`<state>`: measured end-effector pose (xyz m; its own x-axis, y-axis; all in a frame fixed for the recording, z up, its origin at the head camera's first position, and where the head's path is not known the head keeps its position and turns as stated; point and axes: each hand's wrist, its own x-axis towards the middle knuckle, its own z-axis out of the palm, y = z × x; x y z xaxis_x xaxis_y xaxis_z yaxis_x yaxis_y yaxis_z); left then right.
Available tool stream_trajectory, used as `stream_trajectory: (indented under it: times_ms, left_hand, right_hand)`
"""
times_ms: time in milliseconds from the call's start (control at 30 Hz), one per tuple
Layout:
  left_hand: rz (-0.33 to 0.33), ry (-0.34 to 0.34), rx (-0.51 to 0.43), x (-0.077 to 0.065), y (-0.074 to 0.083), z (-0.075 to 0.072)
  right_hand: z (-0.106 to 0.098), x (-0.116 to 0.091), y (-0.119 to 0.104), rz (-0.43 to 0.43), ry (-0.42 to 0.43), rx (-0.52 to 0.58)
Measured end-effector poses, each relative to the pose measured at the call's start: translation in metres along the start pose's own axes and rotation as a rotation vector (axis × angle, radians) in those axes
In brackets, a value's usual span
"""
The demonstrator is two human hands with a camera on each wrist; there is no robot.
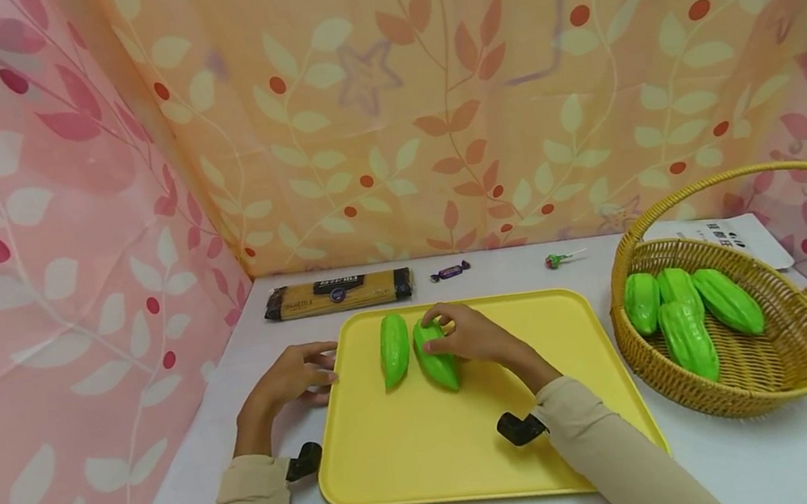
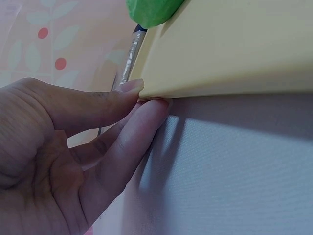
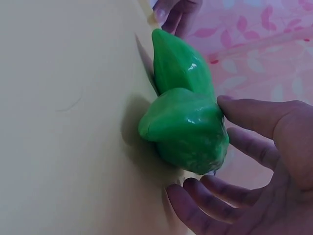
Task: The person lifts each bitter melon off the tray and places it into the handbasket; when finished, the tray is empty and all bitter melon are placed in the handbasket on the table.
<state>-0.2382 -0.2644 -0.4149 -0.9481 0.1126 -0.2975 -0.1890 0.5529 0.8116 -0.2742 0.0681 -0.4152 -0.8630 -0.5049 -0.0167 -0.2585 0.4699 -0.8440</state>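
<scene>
Two glossy green ridged fruits with pointed ends lie side by side on a yellow tray point(image 1: 415, 469): the left fruit point(image 1: 394, 350) and the right fruit point(image 1: 442, 369). My right hand point(image 1: 470, 334) is over the far end of the right fruit. In the right wrist view its thumb touches that fruit point(image 3: 188, 129), while the other fingers are spread around it with gaps. At the tray's left edge is my left hand point(image 1: 296, 376). The left wrist view shows its thumb and forefinger pinching the tray rim point(image 2: 195, 90).
A wicker basket point(image 1: 796, 372) with a tall handle stands right of the tray, holding several similar green fruits point(image 1: 689, 339). Behind the tray lie a spaghetti pack point(image 1: 348, 292), a purple-wrapped candy point(image 1: 450, 271) and a lollipop point(image 1: 556, 261). A printed paper point(image 1: 756, 230) sits behind the basket.
</scene>
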Motion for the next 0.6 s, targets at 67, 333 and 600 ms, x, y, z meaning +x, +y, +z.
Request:
stream_trajectory:
  times_ms: [67,333,600]
  left_hand:
    - [0.001,0.003,0.001,0.000,0.000,0.000]
    - [-0.002,-0.001,-0.016,0.004,-0.004,0.001]
    - [-0.022,0.014,-0.023,0.005,-0.006,0.000]
  right_hand:
    - [0.001,0.001,0.000,0.023,0.023,-0.011]
    - [0.000,-0.007,-0.002,0.133,0.077,0.030]
    - [-0.009,-0.023,-0.007,0.123,0.036,0.067]
